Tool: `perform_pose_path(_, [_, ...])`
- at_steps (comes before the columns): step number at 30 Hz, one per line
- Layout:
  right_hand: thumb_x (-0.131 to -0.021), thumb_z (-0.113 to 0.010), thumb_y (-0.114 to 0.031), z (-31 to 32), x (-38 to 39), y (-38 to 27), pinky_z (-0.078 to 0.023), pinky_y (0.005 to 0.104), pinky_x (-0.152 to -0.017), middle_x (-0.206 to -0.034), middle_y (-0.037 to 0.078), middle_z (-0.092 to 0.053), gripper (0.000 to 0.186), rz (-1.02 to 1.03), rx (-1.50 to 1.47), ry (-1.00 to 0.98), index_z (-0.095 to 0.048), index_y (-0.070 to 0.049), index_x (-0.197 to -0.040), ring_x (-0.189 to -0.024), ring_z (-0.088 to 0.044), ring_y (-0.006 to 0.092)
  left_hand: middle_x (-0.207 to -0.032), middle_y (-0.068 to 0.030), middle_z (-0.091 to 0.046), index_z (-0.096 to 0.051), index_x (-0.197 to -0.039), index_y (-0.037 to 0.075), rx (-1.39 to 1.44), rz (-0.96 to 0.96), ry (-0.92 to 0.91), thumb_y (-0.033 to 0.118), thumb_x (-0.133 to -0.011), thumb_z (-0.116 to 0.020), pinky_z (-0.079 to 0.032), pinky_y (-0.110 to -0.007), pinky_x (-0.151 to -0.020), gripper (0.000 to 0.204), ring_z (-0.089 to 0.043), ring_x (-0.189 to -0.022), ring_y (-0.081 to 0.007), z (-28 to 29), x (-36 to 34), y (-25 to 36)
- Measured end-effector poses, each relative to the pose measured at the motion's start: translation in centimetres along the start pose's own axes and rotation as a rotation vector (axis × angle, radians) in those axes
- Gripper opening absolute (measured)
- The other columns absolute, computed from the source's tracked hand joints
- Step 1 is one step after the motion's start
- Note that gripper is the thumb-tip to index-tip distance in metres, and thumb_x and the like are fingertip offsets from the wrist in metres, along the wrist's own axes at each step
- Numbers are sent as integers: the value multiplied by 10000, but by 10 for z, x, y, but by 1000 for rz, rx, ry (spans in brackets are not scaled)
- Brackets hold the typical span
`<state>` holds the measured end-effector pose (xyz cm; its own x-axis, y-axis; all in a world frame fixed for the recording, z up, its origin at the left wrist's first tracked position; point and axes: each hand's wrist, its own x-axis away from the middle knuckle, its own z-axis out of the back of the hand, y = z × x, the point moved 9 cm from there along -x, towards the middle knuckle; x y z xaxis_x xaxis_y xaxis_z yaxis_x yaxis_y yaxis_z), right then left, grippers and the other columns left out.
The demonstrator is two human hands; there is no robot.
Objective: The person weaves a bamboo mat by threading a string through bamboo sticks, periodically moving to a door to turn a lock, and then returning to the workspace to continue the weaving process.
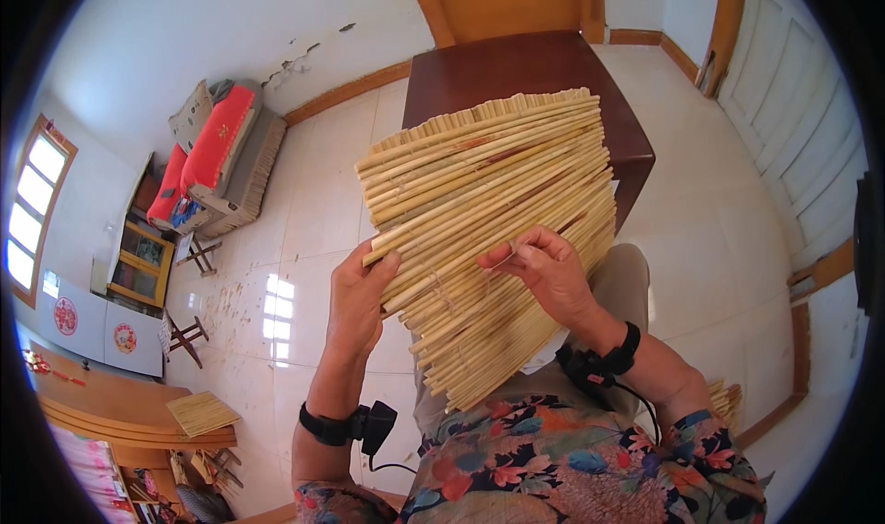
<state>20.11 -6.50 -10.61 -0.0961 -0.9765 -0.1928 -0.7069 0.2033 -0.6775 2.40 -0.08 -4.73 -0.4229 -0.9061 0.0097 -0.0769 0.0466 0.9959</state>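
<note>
A mat of straw-coloured reed stalks (498,178) lies across my lap and onto a dark red table, its stalks running side by side and tied with thin thread. My left hand (355,294) grips the mat's left edge, thumb on top and the other fingers underneath. Over the middle of the mat, the fingertips of my right hand (558,270) are pinched together on a thin pale thread. Small thread knots (441,286) show on the stalks between my hands. Both wrists wear black straps with small devices.
The dark red table (636,146) stands ahead, under the mat's far end. A sofa with red covers (217,141) is at the far left, with folding stools (186,338) nearer. A small reed mat (203,413) rests by the wooden cabinet. More reeds (726,400) lie behind my right elbow.
</note>
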Motion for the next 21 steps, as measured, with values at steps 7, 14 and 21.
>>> perform_pose_path(7, [-902,-439,-96,-2,-2,27,-489,347,-817,-948,146,-596,108,-83,2,-39,-495,-5,-886,-916,-597,233,-1046,-122,-584,-492,-1152,-54,15,0,67,83,-876,-512,-484,-260,-789,309,-574,-927,-150,6,17,2])
perform_pose_path(14, [-905,-430,-92,-16,4,47,-529,338,-723,-933,165,-591,107,-204,96,-61,-479,3,-894,-857,-614,242,-1040,-128,-589,-489,-1148,-72,-66,-13,96,69,-878,-496,-484,-254,-784,304,-582,-913,-152,15,32,23])
perform_pose_path(21, [-897,-458,-123,-23,-4,55,-510,341,-754,-924,140,-593,118,-152,30,-87,-489,-9,-904,-853,-611,225,-968,-93,-611,-535,-1099,-67,-321,-113,-31,62,-859,-506,-442,-237,-787,274,-562,-863,-110,-1,20,51])
